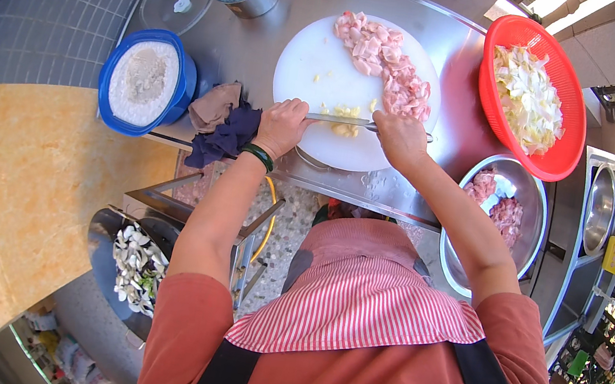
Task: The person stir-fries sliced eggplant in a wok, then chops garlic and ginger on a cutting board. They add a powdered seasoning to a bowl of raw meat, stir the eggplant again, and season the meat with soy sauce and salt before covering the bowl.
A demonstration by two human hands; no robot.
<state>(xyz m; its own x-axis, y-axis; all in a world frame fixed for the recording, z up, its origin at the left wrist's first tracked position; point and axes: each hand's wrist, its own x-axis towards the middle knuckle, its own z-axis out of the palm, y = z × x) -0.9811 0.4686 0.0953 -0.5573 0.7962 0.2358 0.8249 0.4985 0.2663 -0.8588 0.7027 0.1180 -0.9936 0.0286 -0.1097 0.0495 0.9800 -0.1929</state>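
Note:
A kitchen knife (339, 119) lies crosswise over a round white cutting board (304, 68). My right hand (400, 137) is closed around its handle, whose end sticks out past my fist. The fingers of my left hand (284, 124) hold the blade near its tip; a dark green bangle circles that wrist. Small pieces of chopped garlic (344, 130) sit under and beside the blade, and a few bits are scattered farther up the board. Sliced raw pale-pink meat (382, 55) forms a curved heap along the board's far right side.
Left of the board are crumpled cloths (228, 128), a blue tub of white powder (185, 77), a steel pot (261, 0) and a clear lid (159, 6). To the right stand a red colander (573, 129) of chopped vegetable and a steel bowl (536, 224) with raw meat. A wok (100, 239) holds sliced pieces.

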